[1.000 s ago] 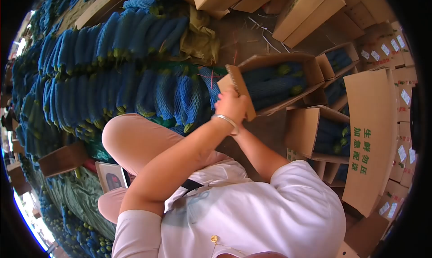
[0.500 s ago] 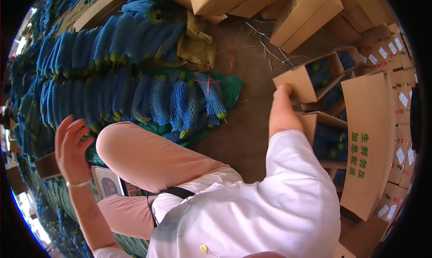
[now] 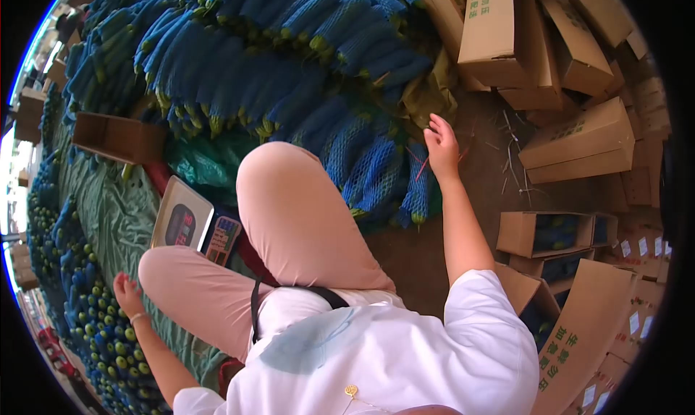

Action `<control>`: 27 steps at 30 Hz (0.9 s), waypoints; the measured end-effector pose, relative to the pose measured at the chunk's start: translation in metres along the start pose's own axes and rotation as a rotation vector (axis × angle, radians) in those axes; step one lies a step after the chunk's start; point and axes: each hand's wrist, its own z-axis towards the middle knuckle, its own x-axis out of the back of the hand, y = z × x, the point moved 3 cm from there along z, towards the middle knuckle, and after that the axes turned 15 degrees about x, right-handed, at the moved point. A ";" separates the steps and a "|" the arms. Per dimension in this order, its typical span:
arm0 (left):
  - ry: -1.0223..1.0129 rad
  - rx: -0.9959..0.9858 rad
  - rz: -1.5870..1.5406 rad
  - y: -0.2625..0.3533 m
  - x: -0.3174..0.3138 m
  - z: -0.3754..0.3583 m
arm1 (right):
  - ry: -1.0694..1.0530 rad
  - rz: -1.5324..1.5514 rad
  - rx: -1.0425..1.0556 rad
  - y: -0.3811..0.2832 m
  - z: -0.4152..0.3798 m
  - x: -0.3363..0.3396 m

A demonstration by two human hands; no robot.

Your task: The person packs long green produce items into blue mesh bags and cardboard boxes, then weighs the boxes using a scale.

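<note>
My right hand (image 3: pixel 441 149) hovers beside the end of a row of long green produce in blue mesh sleeves (image 3: pixel 373 172). Its fingers are extended and slightly bent, with nothing visible in them. Thin red strands (image 3: pixel 420 165) show on the end piece near that hand. My left hand (image 3: pixel 129 295) is out at the left, past my knee, fingers loosely apart and holding nothing visible. Nearest to it are a green tarp (image 3: pixel 101 205) and a heap of blue-sleeved produce with round green ends (image 3: pixel 108 332).
A scale with a flat pan (image 3: pixel 183 216) and keypad (image 3: pixel 221 238) stands by my knees. An open carton (image 3: pixel 119 138) lies at the left. Packed cartons (image 3: pixel 515 234) stand at the right, with more cartons (image 3: pixel 579 140) behind. Loose straps (image 3: pixel 512 151) litter the floor.
My right hand has left the open carton at the right and moved over to the sleeved row. My left hand has dropped lower and away from the row. The view has turned left.
</note>
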 end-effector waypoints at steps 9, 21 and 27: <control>0.032 0.166 0.445 -0.170 0.047 -0.078 | 0.253 -1.008 0.178 0.094 0.248 0.141; 0.055 0.576 0.891 -0.226 0.064 -0.160 | -0.149 -0.622 -0.291 0.099 0.267 0.084; 0.164 0.410 1.003 -0.179 0.063 -0.117 | -0.481 -0.388 0.312 -0.090 0.185 0.011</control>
